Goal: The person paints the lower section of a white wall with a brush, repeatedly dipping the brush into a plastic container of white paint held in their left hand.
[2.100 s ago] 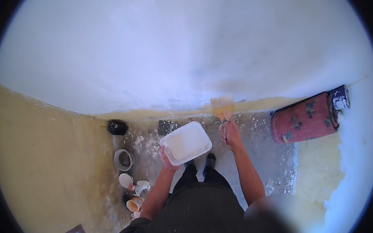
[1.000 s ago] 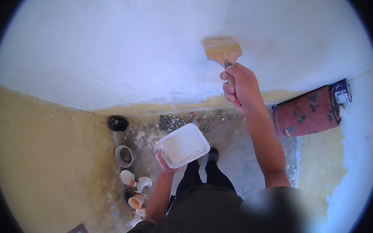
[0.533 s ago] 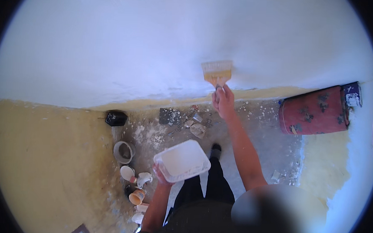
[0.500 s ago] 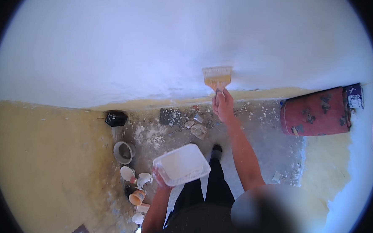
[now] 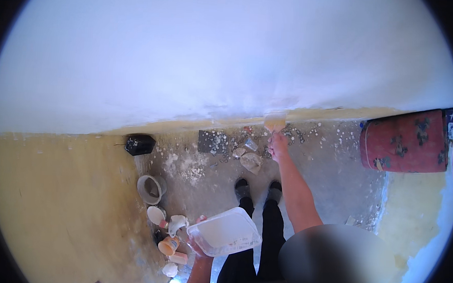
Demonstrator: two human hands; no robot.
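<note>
My right hand point(image 5: 277, 147) grips a wide paintbrush point(image 5: 275, 122) with pale bristles, stretched toward the foot of the white wall point(image 5: 226, 54), over its unpainted yellow lower strip. Whether the bristles touch the wall is hard to tell. My left hand point(image 5: 197, 238) holds a white plastic tray point(image 5: 227, 228) with white paint in it, low over my legs, its fingers partly hidden by the tray.
A red patterned rolled bundle point(image 5: 400, 143) leans at the right. On the speckled floor point(image 5: 317, 167) are a black container point(image 5: 139, 144), grey bucket point(image 5: 151, 189), orange tub point(image 5: 168, 245), several other small items and rubble point(image 5: 250, 163). A yellow wall point(image 5: 54, 194) bounds the left.
The brush rose on the wall, then came down to its foot with my right hand. The tray in my left hand is lower and nearer my body. Both my feet now show.
</note>
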